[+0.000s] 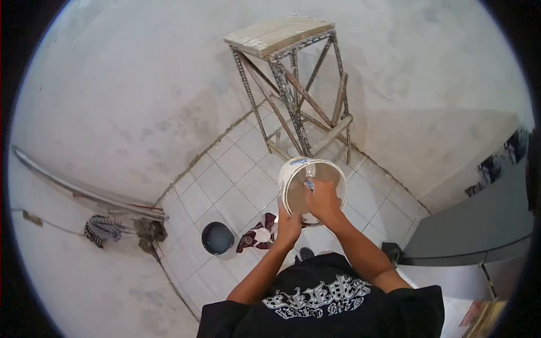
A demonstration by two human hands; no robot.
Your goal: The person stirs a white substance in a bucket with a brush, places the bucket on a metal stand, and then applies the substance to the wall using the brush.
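Observation:
A white plastic bucket is tipped towards me, its open mouth facing up and its inside greyish. My left hand is closed on the bucket's near left rim. Reaching into the mouth, my right hand is closed around a small thing with a blue and white part; I cannot tell what it is. Below and left of the bucket, a dark red cloth with a white piece on it lies on the floor. Beside the cloth stands a dark bucket with greyish liquid in it.
A tall splattered stand with a wooden top stands by the far corner. A long pole and a striped cloth are along the left wall. Grey panels lean at the right. White tiles cover the floor.

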